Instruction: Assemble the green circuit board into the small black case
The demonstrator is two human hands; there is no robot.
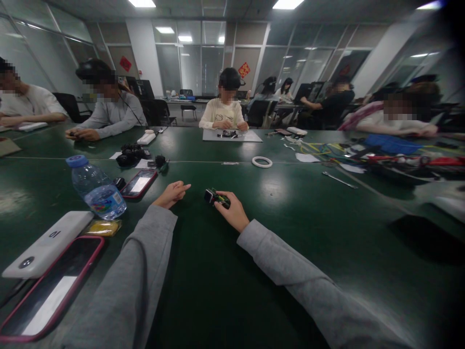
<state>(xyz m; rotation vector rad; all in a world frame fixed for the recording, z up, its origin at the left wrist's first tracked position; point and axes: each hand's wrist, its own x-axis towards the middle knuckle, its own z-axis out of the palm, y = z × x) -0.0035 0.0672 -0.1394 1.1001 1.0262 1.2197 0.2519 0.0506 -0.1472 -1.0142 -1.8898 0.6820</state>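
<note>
My right hand (232,209) is closed round a small black device (209,196) with green and yellow parts, just above the green table (203,252). To its left, my left hand (172,194) is held with the index finger pointing right and the other fingers curled in. A gap separates it from the device. Whether anything small sits inside those curled fingers cannot be made out. Nearest to my left hand lies a phone (139,183) with a red edge.
A water bottle (96,189), a white power bank (51,245) and a large phone (53,286) are on the left. A white ring (262,162) lies ahead. Cables (327,148) and a thin metal tool (339,180) are at right. Several people sit around.
</note>
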